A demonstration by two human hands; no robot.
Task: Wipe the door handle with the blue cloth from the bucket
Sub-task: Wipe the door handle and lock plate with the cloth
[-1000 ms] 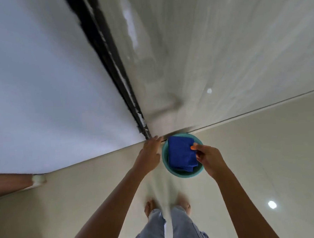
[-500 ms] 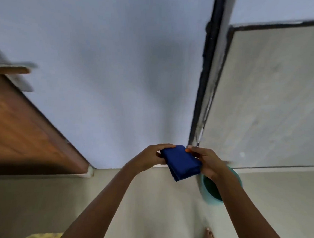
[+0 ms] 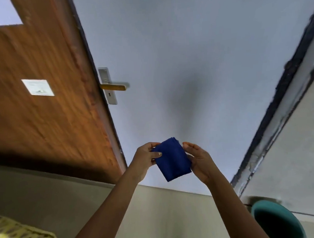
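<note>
Whereas the cloth point(image 3: 173, 159) lay folded in the bucket point(image 3: 280, 221) a second ago, with the right hand point(image 3: 199, 162) just taking hold of it, it is now out and held up in front of the wall point(image 3: 185, 52) between both hands. Half a second ago the bucket showed just under the right hand; now it sits low and well to the right of the cloth, its teal rim and dark inside showing nothing within. The view has also swung left since then: the door point(image 3: 40, 89) fills that side and the handle point(image 3: 113, 87) is now sharp, well above and to the left of the cloth.

The cloth is deep blue, folded into a compact rectangle that is tilted, its upper edge leaning right and one corner pointing down. Its texture looks soft and slightly fuzzy along the edges.

The left hand point(image 3: 146, 160) pinches the cloth's upper left edge, thumb in front and fingers point(image 3: 155, 143) curled over the top behind it. The right hand cups the right edge, fingers partly open and bent around the back of the cloth, thumb tip near its upper right corner. The cloth touches both hands and nothing else.

The handle is a lever with a yellowish grip on a pale plate with a keyhole, at the door's edge.
</note>
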